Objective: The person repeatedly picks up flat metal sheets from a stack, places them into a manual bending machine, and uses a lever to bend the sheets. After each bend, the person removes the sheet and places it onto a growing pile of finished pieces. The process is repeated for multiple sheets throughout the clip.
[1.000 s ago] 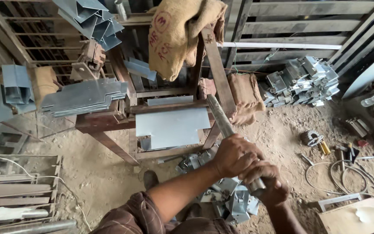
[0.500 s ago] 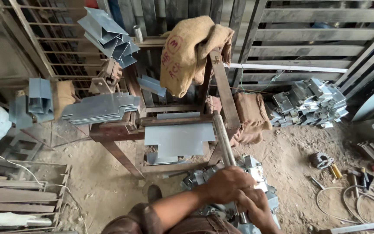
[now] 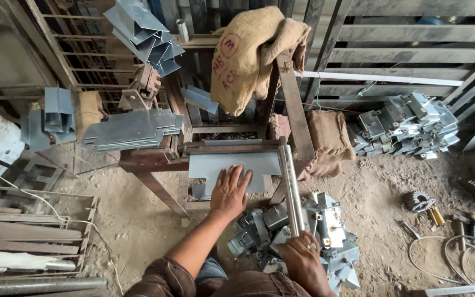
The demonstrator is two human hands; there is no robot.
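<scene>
My left hand (image 3: 230, 191) lies flat with fingers spread on a grey sheet-metal blank (image 3: 232, 165) that rests in a rusty bending machine (image 3: 160, 157). My right hand (image 3: 302, 258) grips the lower end of the machine's long steel lever (image 3: 290, 184), which slants down toward me. Below the lever lies a pile of bent grey metal parts (image 3: 325, 231) on the dirt floor.
A stack of flat cut blanks (image 3: 130, 129) sits left of the machine. A burlap sack (image 3: 251, 52) hangs over the frame. More bent parts (image 3: 408, 124) are piled at the right; tools and cable (image 3: 452, 231) lie on the ground. Wooden racks (image 3: 28, 231) stand at left.
My left hand has let go of the lever and moved onto the metal blank. The lever has swung down toward me, with only my right hand on it. The view shifted downward.
</scene>
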